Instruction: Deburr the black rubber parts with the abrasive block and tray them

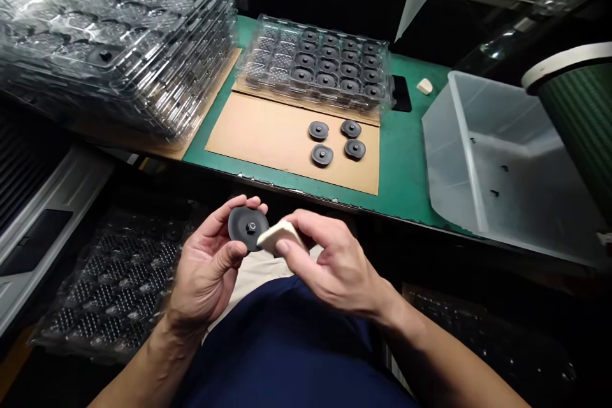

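In the head view, the left hand [210, 261] gripped a round black rubber disc with a small central stud [247, 227] by its rim, held face-up over the lap, below the bench edge. The right hand [329, 261] pinched a small cream-coloured eraser-like block [277, 237] between thumb and fingers, its end touching the disc's lower right edge.

On the green bench mat [406, 159] lay a tan cardboard sheet [268, 134] with four loose black discs [335, 139] in a rough square. Just behind them sat a clear plastic blister tray [315, 64]: its right-hand columns held discs, while the left-hand pockets looked empty. By that showing, the tray was judged well over half filled, with the four loose discs and the one in hand not yet placed.

A tall stack of clear blister trays [119, 32] stood at the left, one dark disc visible on top. A translucent plastic bin [497, 153] sat at the right, holding only a few small dark bits. A second cream block [424, 86] lay on the mat near it.
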`<state>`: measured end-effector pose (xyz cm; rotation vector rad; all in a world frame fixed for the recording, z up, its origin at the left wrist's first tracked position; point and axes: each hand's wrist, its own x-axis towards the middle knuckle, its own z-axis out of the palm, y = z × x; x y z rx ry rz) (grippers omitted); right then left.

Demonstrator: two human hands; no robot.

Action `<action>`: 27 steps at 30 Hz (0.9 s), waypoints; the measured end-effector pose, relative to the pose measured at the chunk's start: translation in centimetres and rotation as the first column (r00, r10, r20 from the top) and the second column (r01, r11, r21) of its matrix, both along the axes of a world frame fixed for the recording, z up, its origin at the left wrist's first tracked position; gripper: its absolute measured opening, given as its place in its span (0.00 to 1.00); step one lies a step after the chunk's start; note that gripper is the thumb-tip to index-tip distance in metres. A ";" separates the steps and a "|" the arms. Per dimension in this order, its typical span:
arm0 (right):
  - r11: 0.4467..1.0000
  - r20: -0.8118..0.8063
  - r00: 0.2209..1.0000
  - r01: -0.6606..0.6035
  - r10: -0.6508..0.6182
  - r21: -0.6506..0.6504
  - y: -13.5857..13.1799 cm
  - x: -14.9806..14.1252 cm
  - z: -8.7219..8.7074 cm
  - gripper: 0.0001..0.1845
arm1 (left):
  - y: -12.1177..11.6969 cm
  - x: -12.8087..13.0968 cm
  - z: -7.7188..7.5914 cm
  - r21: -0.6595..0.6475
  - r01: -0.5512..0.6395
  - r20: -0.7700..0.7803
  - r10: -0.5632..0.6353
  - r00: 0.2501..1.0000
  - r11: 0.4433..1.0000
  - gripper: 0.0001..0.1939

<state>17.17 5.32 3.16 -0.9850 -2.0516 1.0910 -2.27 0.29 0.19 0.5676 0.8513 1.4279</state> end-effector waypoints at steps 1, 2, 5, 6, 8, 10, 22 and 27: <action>1.000 -0.011 1.000 -0.014 0.014 -0.021 0.1 0.1 0.0 0.09 | 0.0 0.0 0.1 0.003 0.012 -0.002 -0.012 1.000 1.000 0.27; 1.000 -0.009 1.000 0.001 -0.001 -0.003 0.2 0.2 0.0 0.08 | 0.0 0.0 0.1 0.001 0.028 -0.005 -0.028 1.000 1.000 0.27; 0.986 -0.021 0.999 0.043 -0.040 0.162 0.6 0.5 -0.2 0.09 | -0.1 -0.3 0.3 -0.029 0.120 -0.002 -0.120 0.993 0.992 0.27; 0.979 -0.032 0.999 0.009 -0.003 0.204 0.7 0.5 -0.3 0.11 | -0.1 -0.4 0.3 -0.043 0.164 0.009 -0.164 0.986 0.986 0.28; 0.964 -0.019 0.998 -0.058 0.066 0.261 0.8 0.5 -0.3 0.12 | -0.2 -0.6 0.3 -0.064 0.207 0.031 -0.205 0.978 0.976 0.28; 0.961 0.032 0.999 -0.028 0.020 0.277 0.6 0.4 -0.1 0.10 | -0.2 -0.7 0.3 -0.073 0.166 0.038 -0.164 0.986 0.983 0.28; 0.995 0.113 0.992 0.047 -0.056 0.084 -0.7 -0.1 0.2 0.12 | -0.7 0.3 -0.2 -0.070 0.004 0.035 -0.002 0.999 0.998 0.21; 0.975 0.167 0.981 0.059 -0.096 0.213 -0.2 0.0 0.2 0.08 | -0.6 0.0 -0.3 -0.105 0.116 0.056 -0.111 0.992 0.988 0.20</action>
